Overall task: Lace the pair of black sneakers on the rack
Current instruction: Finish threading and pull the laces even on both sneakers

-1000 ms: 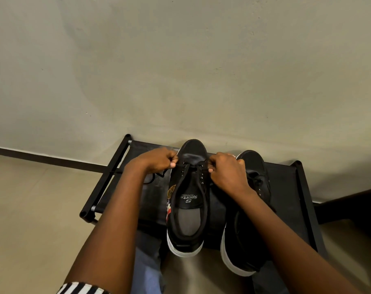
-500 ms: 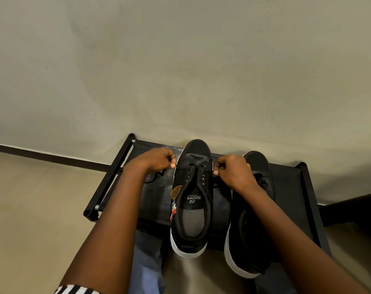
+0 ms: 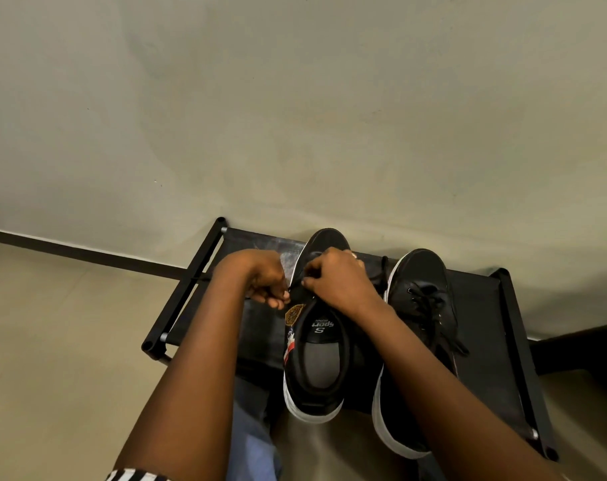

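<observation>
Two black sneakers with white soles stand side by side on a black rack (image 3: 482, 345), toes toward the wall. The left sneaker (image 3: 321, 362) has an open mouth with a grey insole and a patch on its side. My left hand (image 3: 260, 277) is curled at that shoe's left edge and pinches a black lace end. My right hand (image 3: 336, 279) lies over its eyelets, fingers curled on the lace there. The right sneaker (image 3: 421, 300) shows black laces crossed over its tongue.
A plain wall (image 3: 295, 116) rises just behind the rack, with a dark skirting strip (image 3: 87, 253) along the tiled floor (image 3: 52, 359) at left. A dark object (image 3: 586, 345) sits at the far right. My blue trouser leg (image 3: 253, 439) is below the rack's front edge.
Both hands have come together over the left sneaker: the right hand moved left across the eyelets, the left hand dropped slightly to the shoe's left edge. The right sneaker's laces are uncovered.
</observation>
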